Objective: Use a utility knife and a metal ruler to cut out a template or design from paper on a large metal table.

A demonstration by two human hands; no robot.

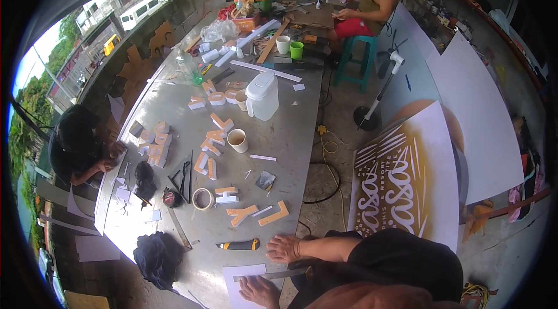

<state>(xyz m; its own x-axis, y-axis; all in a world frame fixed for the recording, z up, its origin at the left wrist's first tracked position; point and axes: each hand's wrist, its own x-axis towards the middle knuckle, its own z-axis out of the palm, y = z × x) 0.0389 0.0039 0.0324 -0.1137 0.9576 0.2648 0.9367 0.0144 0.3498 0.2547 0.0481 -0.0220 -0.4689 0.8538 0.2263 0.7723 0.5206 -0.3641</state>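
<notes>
My left hand [260, 291] lies with its fingers outstretched on a white sheet [232, 283] at the near edge of the metal table. It touches a steel square [280, 275], whose blade crosses the sheet. My right hand [283, 249] rests on the table edge beyond it, fingers apart and nothing in them. Left of that hand lies a yellow and black utility knife [238, 245]. Just past the knife are loose block letters with tan faces and white sides, among them an L [273, 213] and a Y [243, 215].
A tape roll [202, 199], paper cup [238, 140], white pitcher [263, 97] and dark cloth bundle [158, 259] stand about the table [290, 152]. One person [78, 143] works at the left edge; another [372, 4] sits at the far end. A printed panel [407, 187] leans at right.
</notes>
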